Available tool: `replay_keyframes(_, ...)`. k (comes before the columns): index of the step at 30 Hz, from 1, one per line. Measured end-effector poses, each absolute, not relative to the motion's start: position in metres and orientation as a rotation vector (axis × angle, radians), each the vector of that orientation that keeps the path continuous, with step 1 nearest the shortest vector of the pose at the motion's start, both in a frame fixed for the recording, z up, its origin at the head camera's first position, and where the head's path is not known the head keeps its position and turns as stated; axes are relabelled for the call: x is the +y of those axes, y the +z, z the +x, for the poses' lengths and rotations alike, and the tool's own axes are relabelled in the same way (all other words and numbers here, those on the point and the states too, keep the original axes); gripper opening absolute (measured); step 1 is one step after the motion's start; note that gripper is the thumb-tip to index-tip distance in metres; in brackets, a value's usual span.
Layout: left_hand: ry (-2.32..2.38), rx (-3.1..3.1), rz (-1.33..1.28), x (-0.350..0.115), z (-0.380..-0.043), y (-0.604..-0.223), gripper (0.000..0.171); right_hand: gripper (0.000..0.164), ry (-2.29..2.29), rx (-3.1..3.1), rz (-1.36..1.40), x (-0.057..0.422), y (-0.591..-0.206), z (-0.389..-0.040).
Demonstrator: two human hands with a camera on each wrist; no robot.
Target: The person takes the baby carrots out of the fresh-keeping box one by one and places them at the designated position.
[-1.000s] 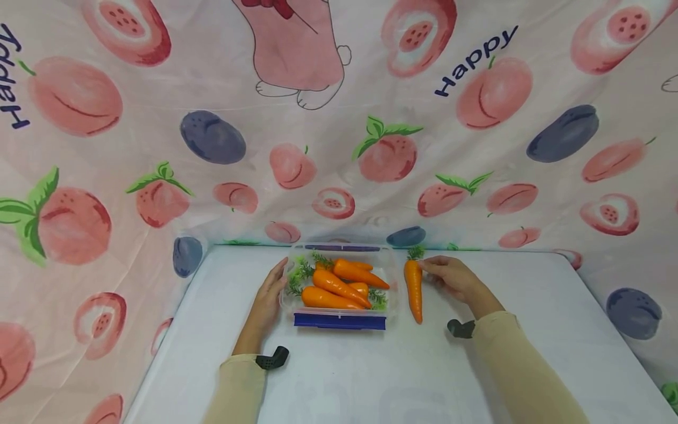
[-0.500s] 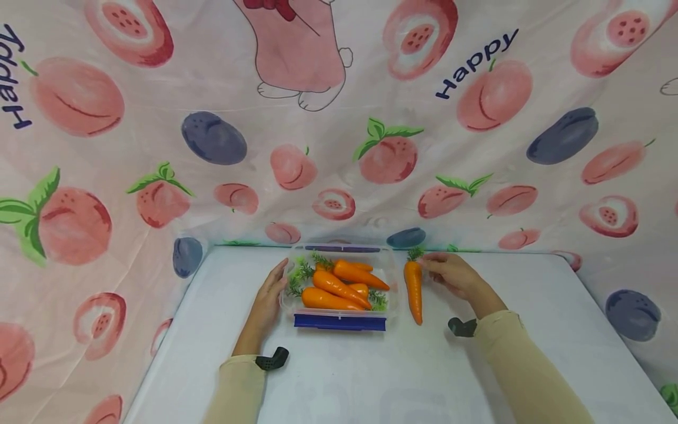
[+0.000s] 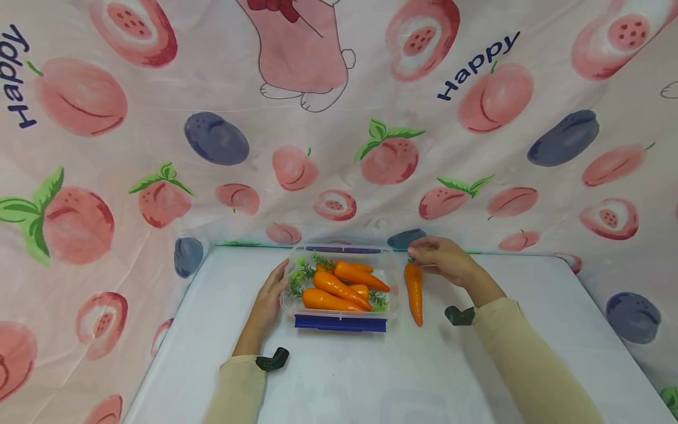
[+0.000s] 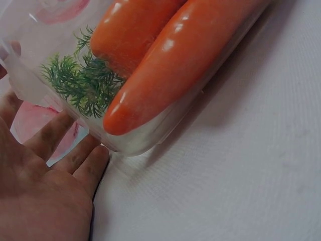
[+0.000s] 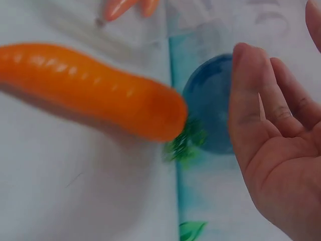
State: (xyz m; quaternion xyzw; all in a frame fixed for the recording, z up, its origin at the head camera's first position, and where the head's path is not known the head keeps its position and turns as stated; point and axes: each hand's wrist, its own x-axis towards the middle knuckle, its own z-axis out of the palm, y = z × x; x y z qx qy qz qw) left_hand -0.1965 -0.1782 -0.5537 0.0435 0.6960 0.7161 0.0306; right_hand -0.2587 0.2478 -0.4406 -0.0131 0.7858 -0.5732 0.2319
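A clear plastic food box (image 3: 340, 323) with blue latch flaps stands at the back of the table, holding several orange carrots (image 3: 339, 285) with feathery green tops. My left hand (image 3: 268, 297) rests against the box's left side. In the left wrist view, the fingers of that hand (image 4: 50, 181) are stretched out along the clear wall. To the right of the box lies a single carrot (image 3: 414, 294), its tip towards me. My right hand (image 3: 445, 259) hovers over its leafy end, partly hiding the greens. The right wrist view shows those fingers (image 5: 248, 90) extended, apart from the carrot (image 5: 100, 93).
The white table (image 3: 339, 377) ends just behind the box. Behind it hangs a pink cloth (image 3: 328, 123) printed with fruit and a cartoon figure. Black camera mounts (image 3: 272, 359) sit at both wrists.
My right hand has moved up and slightly left, from beside the carrot's upper end to over its greens. The left hand, box and single carrot stay essentially in place.
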Motion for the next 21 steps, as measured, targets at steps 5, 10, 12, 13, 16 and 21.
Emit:
replay_keyframes(5, 2.209, 2.138, 0.139, -0.179, -0.196, -0.553, 0.052, 0.07, -1.586, 2.119, -0.086, 0.235, -0.424, -0.261)
replay_keyframes(10, 2.22, 2.119, 0.146, -0.179, -0.196, -0.553, 0.053, 0.071, -1.566, 2.082, -0.134, 0.22, -0.411, -0.264)
replay_keyframes(12, 2.221, 2.12, 0.15, -0.179, -0.196, -0.553, 0.053, 0.068, -1.554, 2.076, -0.156, 0.214, -0.407, -0.265)
replay_keyframes(13, 2.221, 2.119, 0.151, -0.179, -0.196, -0.554, 0.053, 0.066, -1.544, 2.076, -0.17, 0.21, -0.405, -0.266)
replay_keyframes(16, 2.217, 2.124, 0.15, -0.179, -0.196, -0.554, 0.053, 0.059, -1.496, 2.097, -0.21, 0.2, -0.399, -0.267)
replay_keyframes(21, 2.219, 2.126, 0.162, -0.179, -0.196, -0.554, 0.053, 0.054, -1.397, 2.17, -0.267, 0.183, -0.393, -0.268)
